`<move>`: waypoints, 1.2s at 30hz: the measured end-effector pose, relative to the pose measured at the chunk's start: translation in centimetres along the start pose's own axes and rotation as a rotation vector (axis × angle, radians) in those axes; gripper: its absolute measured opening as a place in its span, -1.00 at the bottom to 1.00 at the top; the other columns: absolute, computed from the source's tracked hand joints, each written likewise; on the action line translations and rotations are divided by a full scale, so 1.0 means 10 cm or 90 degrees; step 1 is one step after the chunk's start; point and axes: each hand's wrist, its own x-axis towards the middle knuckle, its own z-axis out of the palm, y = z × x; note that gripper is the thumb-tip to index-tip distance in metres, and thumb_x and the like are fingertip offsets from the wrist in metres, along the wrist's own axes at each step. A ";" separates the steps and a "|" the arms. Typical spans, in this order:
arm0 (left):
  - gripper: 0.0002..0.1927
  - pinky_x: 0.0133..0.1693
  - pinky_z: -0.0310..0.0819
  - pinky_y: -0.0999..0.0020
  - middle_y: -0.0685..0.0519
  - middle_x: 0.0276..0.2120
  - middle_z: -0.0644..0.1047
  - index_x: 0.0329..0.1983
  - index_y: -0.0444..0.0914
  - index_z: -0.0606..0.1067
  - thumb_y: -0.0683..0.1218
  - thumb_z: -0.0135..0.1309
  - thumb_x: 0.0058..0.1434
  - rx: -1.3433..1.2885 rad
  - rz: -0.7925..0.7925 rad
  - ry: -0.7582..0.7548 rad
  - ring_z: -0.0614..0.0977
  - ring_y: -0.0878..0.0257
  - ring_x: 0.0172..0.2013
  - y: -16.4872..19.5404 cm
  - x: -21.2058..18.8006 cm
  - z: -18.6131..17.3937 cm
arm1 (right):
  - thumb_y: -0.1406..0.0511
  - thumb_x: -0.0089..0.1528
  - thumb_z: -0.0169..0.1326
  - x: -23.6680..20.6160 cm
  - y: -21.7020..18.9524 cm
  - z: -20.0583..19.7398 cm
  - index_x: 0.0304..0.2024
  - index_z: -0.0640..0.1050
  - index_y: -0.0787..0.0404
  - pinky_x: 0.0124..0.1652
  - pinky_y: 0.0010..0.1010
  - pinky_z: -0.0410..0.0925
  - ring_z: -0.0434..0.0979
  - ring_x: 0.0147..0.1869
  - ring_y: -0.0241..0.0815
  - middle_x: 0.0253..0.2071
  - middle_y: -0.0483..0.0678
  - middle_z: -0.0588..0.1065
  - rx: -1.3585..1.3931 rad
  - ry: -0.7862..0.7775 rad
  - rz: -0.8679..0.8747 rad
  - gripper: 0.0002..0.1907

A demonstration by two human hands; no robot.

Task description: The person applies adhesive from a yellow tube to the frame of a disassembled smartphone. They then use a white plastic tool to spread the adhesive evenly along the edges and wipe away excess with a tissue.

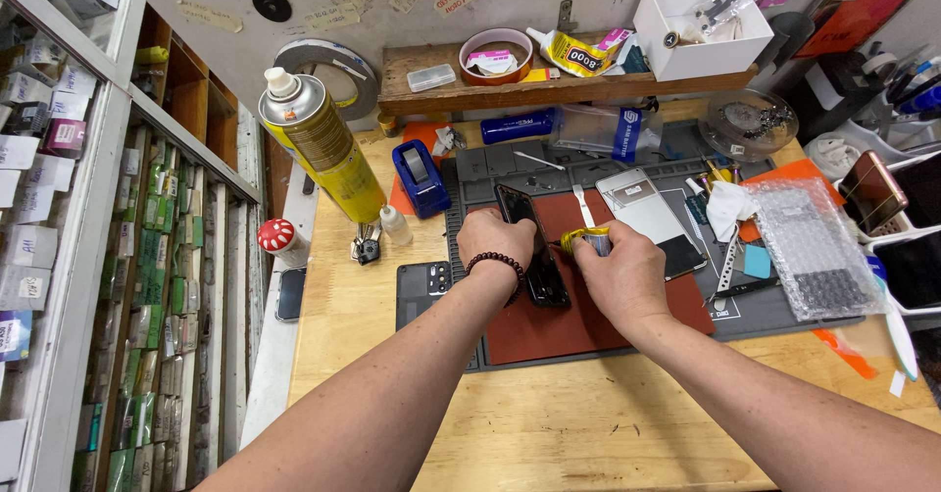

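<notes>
The left hand [495, 234], with a dark bead bracelet [498, 263] at the wrist, is closed around a black phone [534, 247], gripping it by the upper part and holding it tilted on edge over a red mat [549, 330] in the middle of the worktop [549, 423]. The right hand [622, 276] is closed around a small yellow tube [585, 240], whose tip sits just beside the phone's edge; whether it touches the phone cannot be told. The red mat lies on a larger grey mat [490, 169]. Just behind the right hand, a silver phone frame [642, 208] lies flat on the grey mat. To the left of the hands stand a blue tape dispenser [420, 176] and a tall yellow spray can [323, 144], with a small clear bottle [394, 225] between them. A sheet of bubble wrap [814, 247] lies well to the right. At the back, a wooden shelf [549, 88] carries a white box [701, 26] and a roll of tape [495, 56].
</notes>
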 end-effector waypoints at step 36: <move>-0.85 -0.17 0.60 0.21 -0.14 -0.37 0.67 -0.44 -0.26 0.62 -0.06 0.25 0.03 -0.067 0.029 0.013 0.73 0.04 -0.30 -0.03 0.17 0.04 | 0.19 0.19 0.22 -0.07 0.11 -0.12 -0.33 0.59 0.31 -0.31 -0.19 0.44 0.62 -0.41 0.02 -0.46 0.15 0.58 0.034 -0.002 -0.023 -0.73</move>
